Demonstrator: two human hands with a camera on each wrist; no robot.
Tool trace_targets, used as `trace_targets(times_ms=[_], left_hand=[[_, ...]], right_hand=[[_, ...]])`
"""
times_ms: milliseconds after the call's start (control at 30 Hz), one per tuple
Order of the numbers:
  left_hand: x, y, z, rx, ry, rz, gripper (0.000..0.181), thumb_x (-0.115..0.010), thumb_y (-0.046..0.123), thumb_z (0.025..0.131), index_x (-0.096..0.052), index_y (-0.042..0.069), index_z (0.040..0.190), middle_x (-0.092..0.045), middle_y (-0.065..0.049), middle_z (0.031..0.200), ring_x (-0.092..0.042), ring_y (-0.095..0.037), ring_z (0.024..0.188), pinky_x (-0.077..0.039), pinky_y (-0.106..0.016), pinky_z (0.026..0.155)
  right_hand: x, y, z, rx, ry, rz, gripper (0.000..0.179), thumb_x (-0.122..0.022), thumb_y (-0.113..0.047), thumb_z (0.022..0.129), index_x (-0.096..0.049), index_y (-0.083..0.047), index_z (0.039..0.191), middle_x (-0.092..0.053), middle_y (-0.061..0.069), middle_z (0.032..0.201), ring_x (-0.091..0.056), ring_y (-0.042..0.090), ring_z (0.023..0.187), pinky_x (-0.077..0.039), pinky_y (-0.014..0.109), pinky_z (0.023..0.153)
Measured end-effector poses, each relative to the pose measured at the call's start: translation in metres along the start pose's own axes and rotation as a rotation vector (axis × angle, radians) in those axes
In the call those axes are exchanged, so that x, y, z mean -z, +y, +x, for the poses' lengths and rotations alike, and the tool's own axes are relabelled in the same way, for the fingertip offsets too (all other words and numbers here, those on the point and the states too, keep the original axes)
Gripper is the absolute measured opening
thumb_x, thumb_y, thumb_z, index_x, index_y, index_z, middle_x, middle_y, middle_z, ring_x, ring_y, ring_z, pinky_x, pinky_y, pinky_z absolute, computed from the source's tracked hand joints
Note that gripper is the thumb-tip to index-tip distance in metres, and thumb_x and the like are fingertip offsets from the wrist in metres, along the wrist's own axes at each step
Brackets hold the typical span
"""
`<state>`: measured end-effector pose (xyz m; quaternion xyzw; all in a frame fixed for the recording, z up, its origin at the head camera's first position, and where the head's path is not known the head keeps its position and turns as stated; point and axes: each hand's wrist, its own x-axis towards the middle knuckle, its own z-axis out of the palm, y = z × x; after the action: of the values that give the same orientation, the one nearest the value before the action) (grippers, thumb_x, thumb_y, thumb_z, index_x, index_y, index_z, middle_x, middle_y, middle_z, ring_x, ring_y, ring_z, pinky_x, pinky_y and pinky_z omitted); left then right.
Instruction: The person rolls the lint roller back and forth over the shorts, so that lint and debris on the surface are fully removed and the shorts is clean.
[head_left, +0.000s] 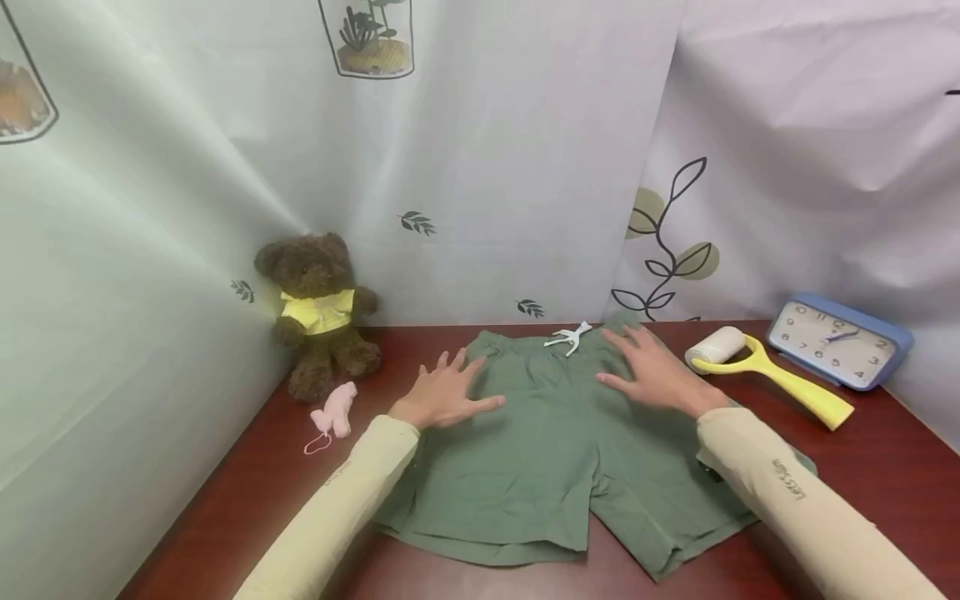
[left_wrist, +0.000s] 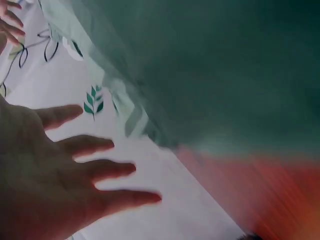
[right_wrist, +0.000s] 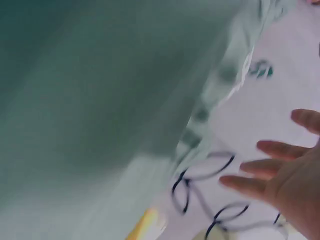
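Note:
A pair of green shorts (head_left: pixel 555 450) lies flat on the dark red table (head_left: pixel 247 492), waistband toward the curtain, with a white drawstring (head_left: pixel 569 337) at its top edge. My left hand (head_left: pixel 444 392) rests flat with spread fingers on the shorts' left waist area. My right hand (head_left: pixel 654 372) lies flat, fingers straight, on the right waist area. In the left wrist view the left hand (left_wrist: pixel 60 170) shows spread fingers beside the green shorts (left_wrist: pixel 225 70). In the right wrist view, straight fingers (right_wrist: pixel 280 172) of my right hand reach past the blurred green fabric (right_wrist: pixel 100 90).
A brown teddy bear (head_left: pixel 318 312) in a yellow shirt sits at the back left, with a small pink toy (head_left: pixel 335 411) in front of it. A yellow-handled lint roller (head_left: pixel 765 371) and a blue clock (head_left: pixel 838 340) stand at the back right. White printed curtains (head_left: pixel 487 167) close off the back and sides.

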<state>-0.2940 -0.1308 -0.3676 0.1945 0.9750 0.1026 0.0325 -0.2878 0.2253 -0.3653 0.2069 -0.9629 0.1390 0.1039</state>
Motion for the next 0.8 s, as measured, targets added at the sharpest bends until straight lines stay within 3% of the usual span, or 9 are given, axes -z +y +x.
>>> trace_targets(times_ms=[200,333,400,567,700,800], left_hand=[[0.007,-0.022,-0.016,-0.083,-0.046,-0.066,0.082,-0.05,0.068,0.094,-0.039,0.014,0.155,-0.033,-0.02,0.163,-0.031,-0.04,0.152,-0.034,-0.061,0.119],[0.009,-0.034,-0.025,-0.132,-0.039,-0.056,0.075,-0.05,0.063,0.097,-0.045,0.011,0.151,-0.038,-0.022,0.16,-0.039,-0.037,0.149,-0.037,-0.055,0.119],[0.01,-0.038,-0.027,-0.145,-0.027,-0.048,0.073,-0.05,0.061,0.098,-0.048,0.009,0.149,-0.04,-0.023,0.158,-0.042,-0.037,0.146,-0.039,-0.055,0.117],[0.014,-0.042,-0.03,-0.162,-0.008,-0.057,0.069,-0.052,0.055,0.099,-0.05,0.005,0.146,-0.044,-0.024,0.155,-0.045,-0.038,0.144,-0.041,-0.055,0.116],[0.014,-0.043,-0.032,-0.16,-0.013,-0.054,0.068,-0.052,0.054,0.1,-0.05,0.004,0.147,-0.046,-0.023,0.154,-0.044,-0.037,0.145,-0.04,-0.055,0.117],[0.012,-0.044,-0.032,-0.168,-0.005,-0.051,0.067,-0.052,0.052,0.1,-0.051,0.004,0.146,-0.048,-0.022,0.152,-0.046,-0.036,0.143,-0.041,-0.054,0.116]], right_hand=[[0.029,0.053,-0.023,0.019,0.141,0.077,0.07,-0.071,-0.033,0.093,-0.045,-0.001,0.148,-0.047,0.035,0.142,-0.05,0.053,0.124,-0.042,0.071,0.098],[0.042,0.095,-0.046,-0.075,0.168,0.084,0.067,-0.072,-0.034,0.092,-0.049,-0.003,0.146,-0.05,0.034,0.135,-0.051,0.05,0.116,-0.043,0.068,0.088],[0.046,0.116,-0.058,-0.12,0.169,0.08,0.066,-0.072,-0.034,0.092,-0.05,-0.002,0.145,-0.054,0.033,0.126,-0.051,0.047,0.109,-0.044,0.059,0.081],[0.049,0.153,-0.08,-0.187,0.134,0.073,0.068,-0.076,-0.033,0.088,-0.053,0.006,0.139,-0.061,0.033,0.11,-0.056,0.035,0.09,-0.037,0.032,0.066],[0.05,0.164,-0.085,-0.248,0.022,0.107,0.074,-0.075,-0.037,0.089,-0.05,0.01,0.14,-0.06,0.041,0.12,-0.062,0.04,0.094,-0.039,0.029,0.066],[0.051,0.167,-0.085,-0.264,-0.029,0.113,0.069,-0.075,-0.033,0.09,-0.051,0.008,0.14,-0.06,0.042,0.121,-0.063,0.042,0.094,-0.039,0.029,0.066]])
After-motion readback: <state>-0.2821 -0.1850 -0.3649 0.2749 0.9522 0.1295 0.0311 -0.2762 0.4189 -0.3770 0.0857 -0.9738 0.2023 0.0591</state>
